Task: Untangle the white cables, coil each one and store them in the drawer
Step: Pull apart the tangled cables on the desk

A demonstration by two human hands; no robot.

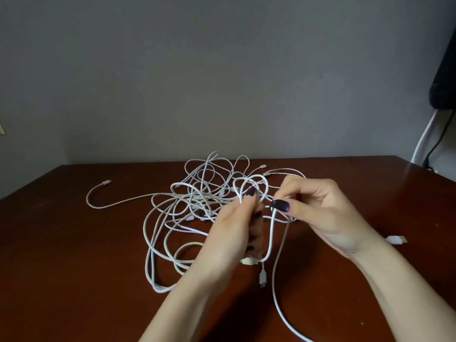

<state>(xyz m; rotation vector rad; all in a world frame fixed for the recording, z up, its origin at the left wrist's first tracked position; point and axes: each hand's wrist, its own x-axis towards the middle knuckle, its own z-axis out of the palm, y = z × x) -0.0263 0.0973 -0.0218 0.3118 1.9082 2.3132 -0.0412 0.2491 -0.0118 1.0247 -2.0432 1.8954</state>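
Left hand (pixel 237 225) grips a raised loop (pixel 257 176) of white cable, fingers curled shut round it | right hand (pixel 320 211) at its 3 o'clock pinches the same strand between thumb and forefinger | cable tail (pixel 273 292) trails toward 6 o'clock | white cables (pixel 197 192) lie tangled on the brown table (pixel 74 243), just beyond at 11 o'clock, strands passing under both hands | loose plug (pixel 396 240) at 3 o'clock | dark object (pixel 444 70) far off at 1 o'clock

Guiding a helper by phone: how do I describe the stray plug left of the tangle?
On the brown table, look left of the white cable tangle. One strand arcs out alone to a small plug, the only one apart on that side.
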